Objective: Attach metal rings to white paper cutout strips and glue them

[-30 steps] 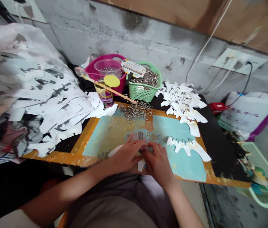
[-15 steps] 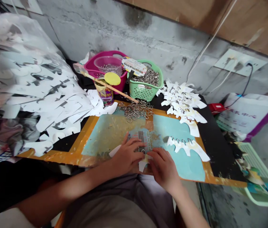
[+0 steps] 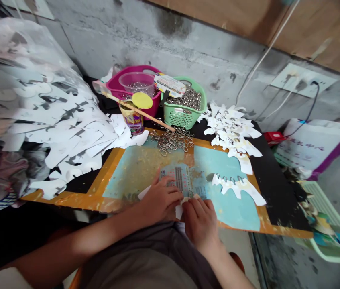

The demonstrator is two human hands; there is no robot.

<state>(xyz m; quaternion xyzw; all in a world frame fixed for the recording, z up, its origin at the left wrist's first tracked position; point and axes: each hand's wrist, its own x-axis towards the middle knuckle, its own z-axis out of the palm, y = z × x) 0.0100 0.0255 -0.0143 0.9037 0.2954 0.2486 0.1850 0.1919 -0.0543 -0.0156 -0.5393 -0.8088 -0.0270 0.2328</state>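
You are working at the near edge of a blue board with an orange border (image 3: 108, 175), and your left hand (image 3: 160, 196) is lying half-curled and open, its fingertips pressing on a printed card (image 3: 176, 178). Your right hand (image 3: 201, 224) is closing into a pinch on a white paper cutout (image 3: 179, 210), which is sitting between your hands, at the card's lower edge. A small metal ring (image 3: 190, 194) appears to be sitting just beside your right fingertips, though your fingers are partly hiding how it meets the paper. As for what is done, a ringed cutout (image 3: 239, 186) is lying on the board to your right, with more rings showing along its edge, and a pile of ringed cutouts (image 3: 233, 130) is building up beyond it. What is left shows in the loose rings (image 3: 172, 141) spilling onto the board's far edge and the rings filling a green basket (image 3: 178, 118). A large heap of white cutouts (image 3: 64, 132) is towering to your left, and no rings can be made out on it.
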